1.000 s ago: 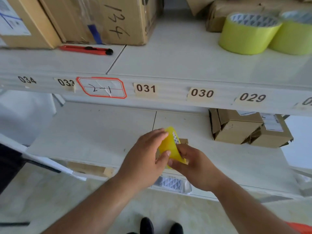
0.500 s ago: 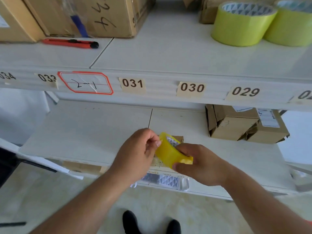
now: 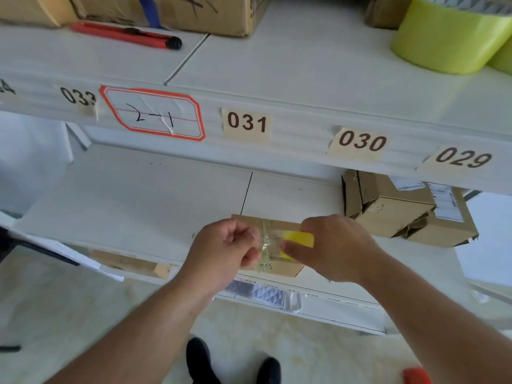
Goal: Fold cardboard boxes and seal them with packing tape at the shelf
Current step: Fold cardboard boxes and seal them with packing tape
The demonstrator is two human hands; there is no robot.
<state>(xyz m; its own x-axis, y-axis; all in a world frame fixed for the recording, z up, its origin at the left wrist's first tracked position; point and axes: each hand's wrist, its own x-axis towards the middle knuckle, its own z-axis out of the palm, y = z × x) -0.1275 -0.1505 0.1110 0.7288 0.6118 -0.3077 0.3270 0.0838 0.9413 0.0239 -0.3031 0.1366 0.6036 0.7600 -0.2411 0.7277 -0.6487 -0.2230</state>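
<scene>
While a short stretch of clear tape [image 3: 266, 245] is drawn out between the two hands, its free end is pinched by the curled fingers of the left hand [image 3: 225, 252]. The small yellow tape roll [image 3: 298, 239] is gripped in the right hand [image 3: 333, 246], with fingers wrapped over it so that only part of its yellow side is seen. Both hands are held just above a flat cardboard box [image 3: 288, 268], which lies on the lower shelf [image 3: 138, 206] near its front edge; whether the strip is already touching the cardboard cannot be told. Older tape is seen across the box top. To the right, further back on the same shelf, two folded cardboard boxes [image 3: 401, 209] with white labels are stacked against each other. On the upper shelf [image 3: 304, 67] a red utility knife [image 3: 124, 33] is laid at the left, in front of large cartons [image 3: 210, 12], and big yellow-green tape rolls [image 3: 448, 37] are stood at the right. Along the shelf's front edge, number tags 033, 031, 030 and 029 are stuck, beside a red-bordered label [image 3: 155, 115] marked 2-1. Below, black shoes [image 3: 202, 361] are seen on the pale floor.
</scene>
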